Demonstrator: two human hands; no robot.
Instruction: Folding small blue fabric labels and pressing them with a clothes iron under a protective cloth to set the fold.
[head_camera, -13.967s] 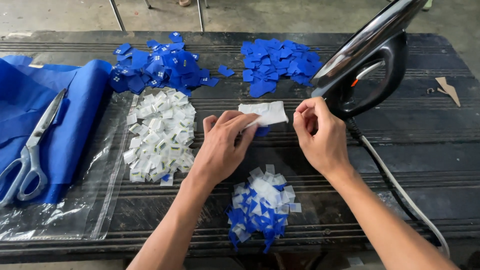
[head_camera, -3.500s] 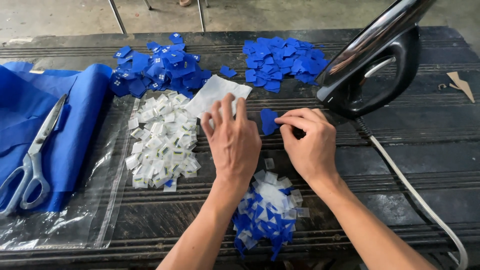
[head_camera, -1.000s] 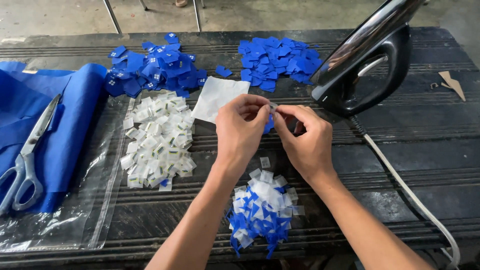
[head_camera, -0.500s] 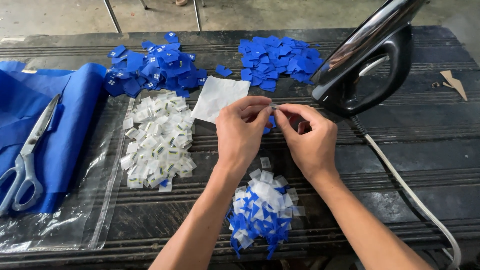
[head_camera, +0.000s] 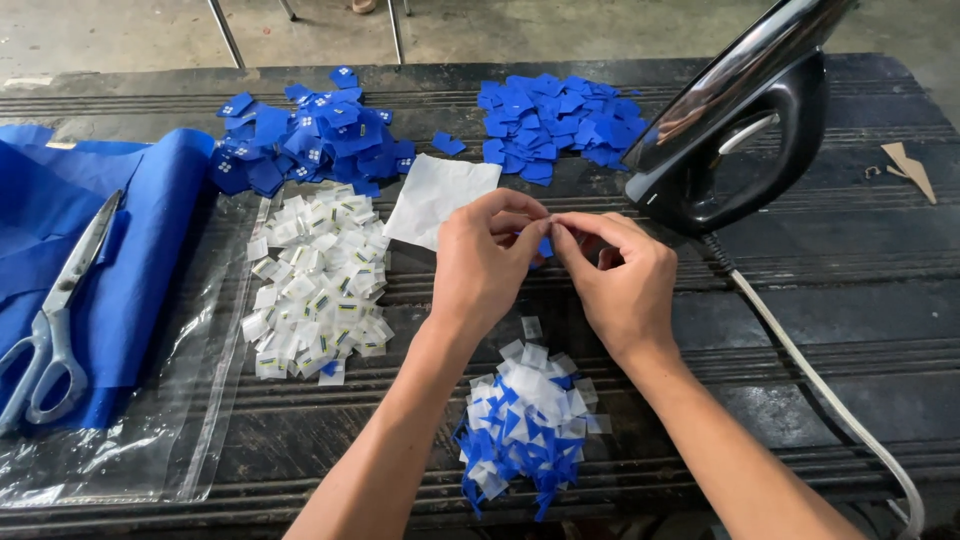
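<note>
Two hands: the left hand (head_camera: 480, 262) and right hand (head_camera: 615, 275) meet fingertip to fingertip above the middle of the bench (head_camera: 820, 300), both pinched narrow on one blue scrap (head_camera: 545, 247).
Blue scrap: tiny, mostly hidden between the fingertips, held in the air just in front of the white square (head_camera: 440, 198); whether a white piece is pinched with it cannot be told.
Slip risk: the grip looks to be fingertips only, so the scrap could likely slide out and drop into the mixed pile (head_camera: 525, 425) right below the wrists, where it would be hard to find again.
Mixed pile: blue and white bits heaped loosely near the front edge; a forearm dragged back could push some off the bench.
White pile (head_camera: 315, 290): small white pieces lying partly on the clear bag (head_camera: 130, 410); the left elbow swinging out might scatter them.
Iron (head_camera: 735, 130): stands tipped up just beside the right hand, soleplate facing the hands; if hot, a sideways move could burn the knuckles.
Cord (head_camera: 810, 370): runs past the right forearm toward the front edge; a snag might pull the iron over.
Blue heaps: the left heap (head_camera: 310, 140) and right heap (head_camera: 555, 115) sit at the back, well apart from the hands.
Scissors (head_camera: 60, 310): lying on the blue cloth (head_camera: 150, 230) at far left, out of the way.
</note>
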